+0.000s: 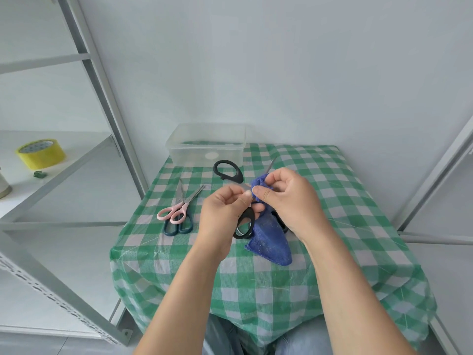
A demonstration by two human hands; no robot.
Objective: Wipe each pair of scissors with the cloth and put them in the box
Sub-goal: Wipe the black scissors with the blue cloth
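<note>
- Firstly, the green checked tablecloth covers the table; the clear box stands at its far edge.
- Both hands hold the black-handled scissors above it: the left hand grips near the handles, the right hand pinches the blue cloth around the blades.
- Pink scissors lie across dark blue scissors, left of the hands.

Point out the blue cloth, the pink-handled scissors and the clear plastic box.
blue cloth (271, 242): head view, on its hanging lower part.
pink-handled scissors (176, 212): head view, on a handle loop.
clear plastic box (179, 152): head view, on its front wall.
</note>
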